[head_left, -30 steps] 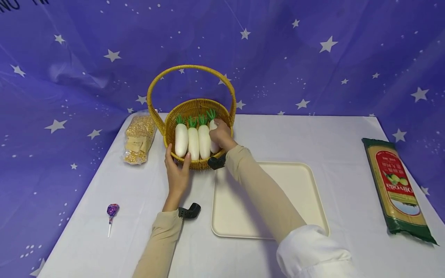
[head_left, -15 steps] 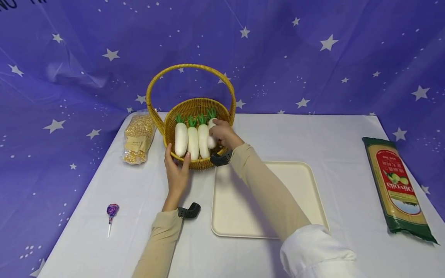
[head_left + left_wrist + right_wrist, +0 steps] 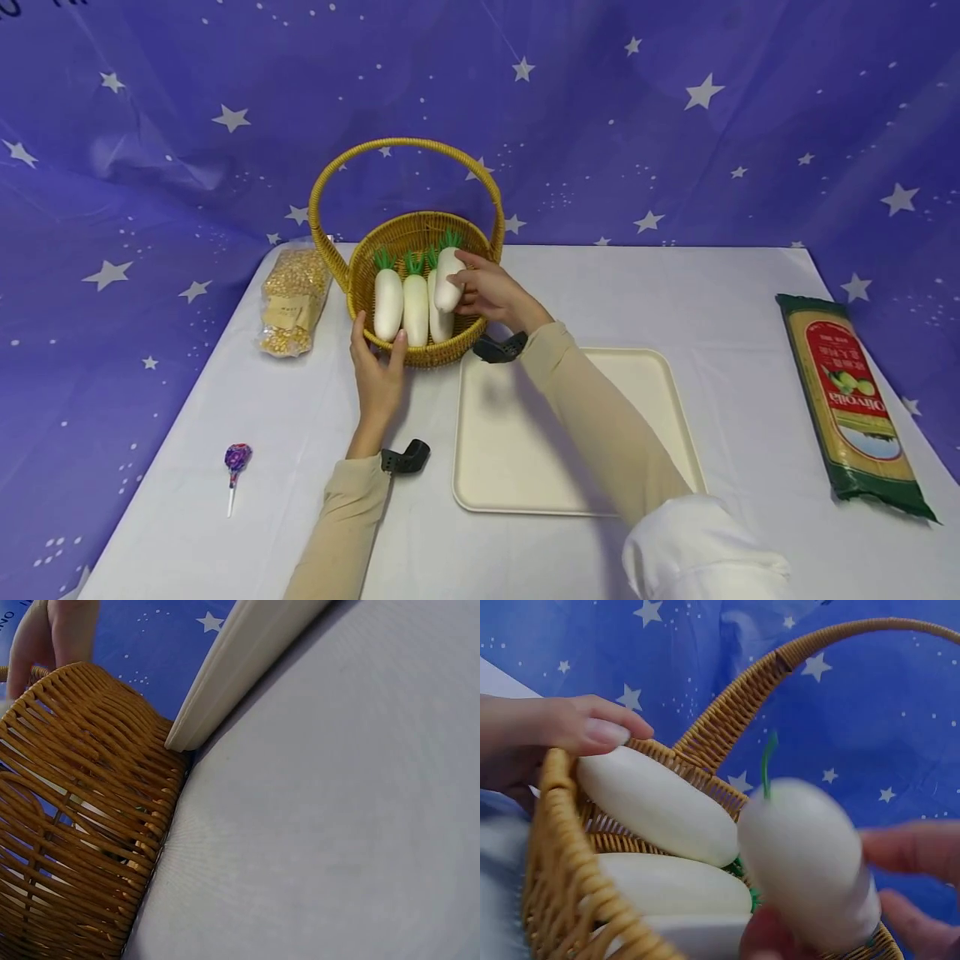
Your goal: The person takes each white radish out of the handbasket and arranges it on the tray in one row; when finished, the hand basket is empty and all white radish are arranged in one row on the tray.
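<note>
– Over the basket (image 3: 431, 358), head view: pinching 1 white radish (image 3: 448, 282), right hand (image 3: 497, 293); 3 more radishes (image 3: 387, 305) inside.
– Left wrist?
– Showing basket near tray (image 3: 234, 671); might bump, if tugged.
– Right wrist?
– Gripping rim (image 3: 587, 859), left hand (image 3: 551, 726); might drop radish, pinching so shallowly.

Daikon radishes (image 3: 387, 304): white, green tops
Wicker basket (image 3: 431, 358): golden brown, woven
Tray (image 3: 510, 467): plain cream
Tablecloth (image 3: 750, 400): white
Backdrop (image 3: 585, 108): violet-blue, white stars and dots, black lettering
Corn kernel bag (image 3: 296, 275): yellow kernels, clear plastic, tan label
Lollipop (image 3: 237, 457): mottled purple, blue and red; white stick
Pasta packet (image 3: 855, 400): straw yellow, green ends, red panel, white lettering
Sleeves (image 3: 607, 433): beige, the right partly white
Wrist cameras (image 3: 501, 347): black
</note>
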The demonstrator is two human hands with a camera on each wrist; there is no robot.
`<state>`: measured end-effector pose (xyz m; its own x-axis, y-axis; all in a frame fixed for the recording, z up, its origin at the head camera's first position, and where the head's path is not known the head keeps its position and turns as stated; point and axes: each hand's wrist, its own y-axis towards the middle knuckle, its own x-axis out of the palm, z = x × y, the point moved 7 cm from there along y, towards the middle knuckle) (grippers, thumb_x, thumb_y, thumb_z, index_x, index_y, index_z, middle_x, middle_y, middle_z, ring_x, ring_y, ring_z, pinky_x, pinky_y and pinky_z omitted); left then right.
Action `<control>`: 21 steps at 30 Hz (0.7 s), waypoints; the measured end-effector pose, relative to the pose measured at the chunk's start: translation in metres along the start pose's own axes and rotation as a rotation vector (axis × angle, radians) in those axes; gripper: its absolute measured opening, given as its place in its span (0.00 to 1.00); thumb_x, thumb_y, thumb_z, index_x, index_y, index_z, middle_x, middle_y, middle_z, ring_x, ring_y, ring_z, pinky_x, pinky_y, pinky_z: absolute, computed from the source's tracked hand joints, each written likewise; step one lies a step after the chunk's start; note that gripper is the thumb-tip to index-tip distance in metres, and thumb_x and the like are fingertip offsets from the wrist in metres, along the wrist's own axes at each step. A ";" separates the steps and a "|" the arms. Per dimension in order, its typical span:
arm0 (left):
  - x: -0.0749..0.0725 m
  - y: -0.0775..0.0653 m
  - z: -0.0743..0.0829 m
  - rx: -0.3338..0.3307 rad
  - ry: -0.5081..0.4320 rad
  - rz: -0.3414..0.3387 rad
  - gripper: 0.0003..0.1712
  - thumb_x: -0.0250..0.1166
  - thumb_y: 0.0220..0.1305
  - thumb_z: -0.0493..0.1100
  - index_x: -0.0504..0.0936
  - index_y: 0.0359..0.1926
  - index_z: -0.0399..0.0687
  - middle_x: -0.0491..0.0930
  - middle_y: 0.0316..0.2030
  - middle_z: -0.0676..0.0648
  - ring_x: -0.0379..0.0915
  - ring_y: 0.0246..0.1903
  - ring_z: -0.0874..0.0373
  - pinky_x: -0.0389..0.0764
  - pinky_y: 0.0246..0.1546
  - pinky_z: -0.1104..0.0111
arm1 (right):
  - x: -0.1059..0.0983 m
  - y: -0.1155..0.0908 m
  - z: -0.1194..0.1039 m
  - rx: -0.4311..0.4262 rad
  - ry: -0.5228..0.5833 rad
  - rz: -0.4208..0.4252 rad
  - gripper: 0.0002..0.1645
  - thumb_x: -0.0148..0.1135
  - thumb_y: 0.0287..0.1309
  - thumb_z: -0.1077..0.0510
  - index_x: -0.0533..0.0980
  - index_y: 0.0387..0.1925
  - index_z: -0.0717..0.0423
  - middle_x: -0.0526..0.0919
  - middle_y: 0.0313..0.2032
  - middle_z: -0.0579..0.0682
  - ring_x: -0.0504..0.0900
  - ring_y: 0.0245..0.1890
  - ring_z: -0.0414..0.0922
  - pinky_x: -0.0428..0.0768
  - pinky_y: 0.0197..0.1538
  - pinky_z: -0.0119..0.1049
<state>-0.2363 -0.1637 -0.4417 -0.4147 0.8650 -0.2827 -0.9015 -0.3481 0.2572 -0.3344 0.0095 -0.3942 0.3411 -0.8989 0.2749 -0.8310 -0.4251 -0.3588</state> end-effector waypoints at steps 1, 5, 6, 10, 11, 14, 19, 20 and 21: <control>0.000 0.000 0.000 0.003 -0.005 0.002 0.42 0.57 0.61 0.53 0.46 0.69 0.53 0.50 0.66 0.39 0.51 0.65 0.46 0.63 0.57 0.52 | 0.001 -0.003 0.000 -0.020 0.019 -0.028 0.36 0.50 0.61 0.63 0.53 0.67 0.38 0.68 0.56 0.61 0.76 0.41 0.48 0.69 0.55 0.51; 0.000 0.000 -0.001 0.016 -0.025 0.002 0.42 0.59 0.60 0.49 0.46 0.70 0.52 0.49 0.66 0.38 0.50 0.65 0.44 0.63 0.57 0.49 | 0.002 -0.021 0.001 -0.105 0.057 -0.113 0.37 0.51 0.60 0.65 0.55 0.66 0.37 0.65 0.59 0.60 0.78 0.41 0.47 0.71 0.55 0.48; 0.000 0.000 -0.001 0.016 -0.026 0.000 0.42 0.59 0.60 0.49 0.46 0.70 0.53 0.50 0.66 0.38 0.50 0.65 0.44 0.63 0.57 0.49 | 0.002 -0.027 0.002 -0.125 0.057 -0.132 0.36 0.52 0.60 0.65 0.55 0.66 0.37 0.65 0.59 0.59 0.78 0.41 0.46 0.73 0.54 0.45; -0.001 -0.001 -0.001 0.000 -0.006 0.004 0.41 0.57 0.61 0.53 0.47 0.69 0.55 0.51 0.65 0.40 0.53 0.64 0.47 0.64 0.57 0.52 | 0.003 -0.050 0.007 -0.198 0.051 -0.190 0.37 0.52 0.59 0.67 0.56 0.66 0.39 0.69 0.53 0.56 0.79 0.41 0.45 0.76 0.46 0.38; -0.001 -0.002 -0.001 -0.003 0.001 0.005 0.41 0.57 0.61 0.54 0.47 0.69 0.56 0.51 0.65 0.40 0.53 0.64 0.48 0.65 0.57 0.52 | 0.004 -0.057 0.009 -0.211 0.050 -0.203 0.37 0.52 0.58 0.68 0.56 0.65 0.39 0.70 0.51 0.55 0.78 0.42 0.44 0.77 0.46 0.38; -0.003 -0.003 -0.002 -0.006 0.007 0.014 0.40 0.56 0.61 0.55 0.47 0.69 0.57 0.51 0.65 0.39 0.53 0.64 0.48 0.65 0.57 0.53 | 0.005 -0.078 0.017 -0.245 0.025 -0.226 0.37 0.52 0.56 0.70 0.56 0.65 0.43 0.72 0.47 0.55 0.76 0.44 0.44 0.77 0.47 0.38; -0.002 -0.002 0.001 0.001 -0.013 0.002 0.40 0.56 0.62 0.52 0.47 0.69 0.53 0.50 0.65 0.37 0.53 0.63 0.45 0.64 0.56 0.50 | 0.003 -0.119 0.040 -0.293 -0.120 -0.210 0.39 0.61 0.51 0.66 0.56 0.62 0.48 0.66 0.49 0.56 0.74 0.47 0.43 0.74 0.47 0.34; -0.002 -0.002 0.004 0.001 -0.020 -0.001 0.40 0.57 0.62 0.50 0.47 0.69 0.52 0.50 0.65 0.36 0.53 0.63 0.44 0.63 0.56 0.49 | 0.002 -0.126 0.046 -0.299 -0.151 -0.207 0.40 0.63 0.50 0.65 0.56 0.62 0.49 0.65 0.50 0.56 0.75 0.46 0.43 0.74 0.46 0.33; -0.002 -0.002 0.009 0.000 -0.023 -0.004 0.40 0.56 0.62 0.49 0.47 0.69 0.49 0.50 0.64 0.35 0.53 0.63 0.42 0.63 0.57 0.48 | 0.003 -0.133 0.052 -0.305 -0.175 -0.208 0.41 0.64 0.49 0.65 0.55 0.61 0.50 0.63 0.50 0.57 0.75 0.45 0.42 0.74 0.44 0.32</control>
<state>-0.2324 -0.1611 -0.4339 -0.4080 0.8746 -0.2620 -0.9031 -0.3446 0.2561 -0.2004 0.0582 -0.3918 0.5632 -0.8130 0.1482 -0.8198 -0.5722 -0.0232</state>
